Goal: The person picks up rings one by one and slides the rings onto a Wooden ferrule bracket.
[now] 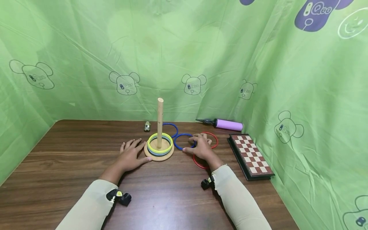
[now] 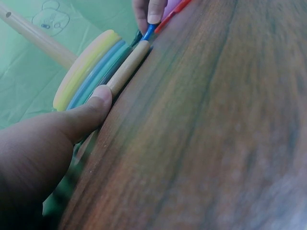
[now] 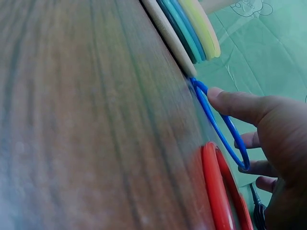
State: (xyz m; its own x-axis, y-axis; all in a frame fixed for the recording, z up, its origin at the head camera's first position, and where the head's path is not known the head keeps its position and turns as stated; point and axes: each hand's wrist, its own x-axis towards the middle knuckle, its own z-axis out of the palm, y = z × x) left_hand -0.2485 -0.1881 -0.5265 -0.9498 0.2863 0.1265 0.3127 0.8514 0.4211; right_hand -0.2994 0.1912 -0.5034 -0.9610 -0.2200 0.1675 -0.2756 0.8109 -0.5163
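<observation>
A wooden peg (image 1: pixel 160 123) rises from a round wooden base (image 1: pixel 159 158). Several rings lie stacked round its foot, a yellow ring (image 1: pixel 149 147) on top with blue, teal and dark ones beneath. My left hand (image 1: pixel 129 158) rests left of the base, fingers spread, its thumb (image 2: pixel 98 100) at the base's edge. Right of the base, my right hand (image 1: pixel 202 147) holds a blue ring (image 1: pixel 175 144) between thumb and fingertips. The right wrist view shows that ring tilted, the thumb (image 3: pixel 230 103) at one side of it and fingers at the other.
Another blue ring (image 1: pixel 176 127) lies behind the held one. Red rings (image 1: pixel 217 142) lie under and beside my right hand. A toy car (image 1: pixel 147 126), a purple hand pump (image 1: pixel 229 125) and a checkered game board (image 1: pixel 253 156) sit farther out. A green curtain (image 1: pixel 161 64) borders the table.
</observation>
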